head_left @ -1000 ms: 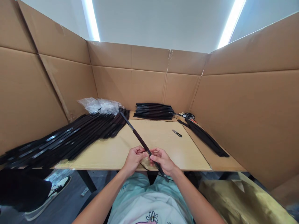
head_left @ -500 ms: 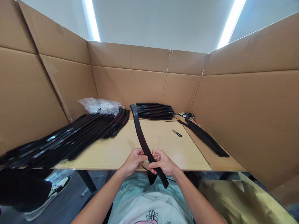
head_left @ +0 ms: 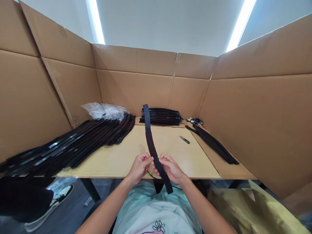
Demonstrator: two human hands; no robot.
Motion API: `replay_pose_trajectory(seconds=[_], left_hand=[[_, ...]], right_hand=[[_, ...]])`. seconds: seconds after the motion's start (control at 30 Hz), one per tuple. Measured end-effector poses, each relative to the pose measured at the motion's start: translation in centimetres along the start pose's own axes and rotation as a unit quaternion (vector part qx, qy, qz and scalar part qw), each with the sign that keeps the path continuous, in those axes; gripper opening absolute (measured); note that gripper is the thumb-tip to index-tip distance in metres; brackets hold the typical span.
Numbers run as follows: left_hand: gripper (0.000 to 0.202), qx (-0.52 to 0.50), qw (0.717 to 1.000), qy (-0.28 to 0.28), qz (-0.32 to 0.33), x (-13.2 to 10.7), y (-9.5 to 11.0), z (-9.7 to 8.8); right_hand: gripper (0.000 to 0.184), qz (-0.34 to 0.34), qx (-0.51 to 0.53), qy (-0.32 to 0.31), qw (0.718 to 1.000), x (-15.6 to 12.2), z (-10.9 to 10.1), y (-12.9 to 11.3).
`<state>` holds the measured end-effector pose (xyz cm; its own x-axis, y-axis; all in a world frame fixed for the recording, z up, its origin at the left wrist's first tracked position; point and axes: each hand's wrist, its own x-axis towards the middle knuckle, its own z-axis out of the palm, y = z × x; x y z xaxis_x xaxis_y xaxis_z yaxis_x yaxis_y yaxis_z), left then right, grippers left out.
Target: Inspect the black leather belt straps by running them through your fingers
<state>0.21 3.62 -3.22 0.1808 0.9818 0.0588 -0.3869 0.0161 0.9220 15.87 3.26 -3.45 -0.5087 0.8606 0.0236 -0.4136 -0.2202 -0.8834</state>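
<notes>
From the head view, the left hand (head_left: 140, 167) and right hand (head_left: 170, 168) are half-closed, their fingers pinching a black flexible strip (head_left: 149, 139) just above the bench's (head_left: 117, 156) front edge. Its upper end now curves up more steeply than a moment ago, and seems rubbery, though that's hard to be sure of from here. A stack of curved strips (head_left: 161, 117) lies at the far edge, a long heap of strips (head_left: 73, 143) at the left edge, and a small knife (head_left: 184, 139) near the right.
</notes>
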Motion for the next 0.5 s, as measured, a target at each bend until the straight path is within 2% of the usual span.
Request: replay_pose_trajectory(seconds=[0.27, 0.43, 0.5], left_hand=[[0.044, 0.031, 0.998, 0.034, 0.048, 0.03, -0.36, 0.02], [0.044, 0.078, 0.992, 0.070, 0.075, -0.09, -0.45, 0.21], [0.042, 0.081, 0.992, 0.066, 0.071, -0.15, -0.33, 0.31]], right_hand=[[0.037, -0.021, -0.006, 0.044, 0.999, 0.17, -0.06, 0.22], [0.036, -0.028, 0.007, 0.038, 0.999, 0.41, -0.61, 0.60], [0.038, -0.027, 0.010, 0.028, 0.999, 0.51, -0.82, 0.76]])
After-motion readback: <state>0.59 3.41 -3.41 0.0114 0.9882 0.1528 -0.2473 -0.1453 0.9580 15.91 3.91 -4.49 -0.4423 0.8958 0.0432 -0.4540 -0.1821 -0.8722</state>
